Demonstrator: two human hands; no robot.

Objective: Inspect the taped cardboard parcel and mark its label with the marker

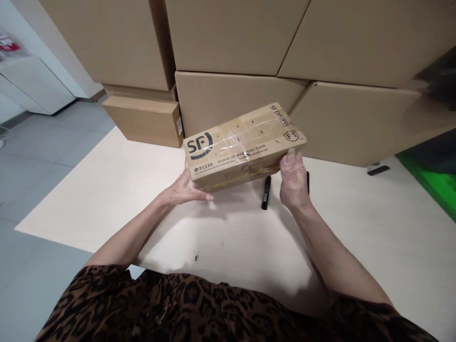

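An SF Express cardboard parcel (245, 145) lifted clear of the desk (213, 247), tilted, printed face turned up toward the head camera; left hand (183, 188) cupped under the near left side, palm up, fingers spread beneath the base; right hand (294, 183) clasping the right end, thumb upright against the near edge, remaining fingers hidden behind the cardboard; the parcel gripped between the two hands, no hand pinching anything else. Clear packing tape (233, 140) across the top, wrinkled but unbroken as far as visible; no handwriting or address label on the upturned face, underside out of sight; so far, only the lifting and turning of the parcel evident, the black marker (266, 192) lying untouched on the desk just beyond it, between the hands. Behind the right hand, a dark object (308, 183), too hidden to name; farther right, a small black strip (377, 170) on the desk; beyond, large stacked cardboard cartons (231, 38) and a smaller carton (142, 121); at the bottom of the view, a leopard-print garment (178, 304); to the left, a grey floor (42, 142).
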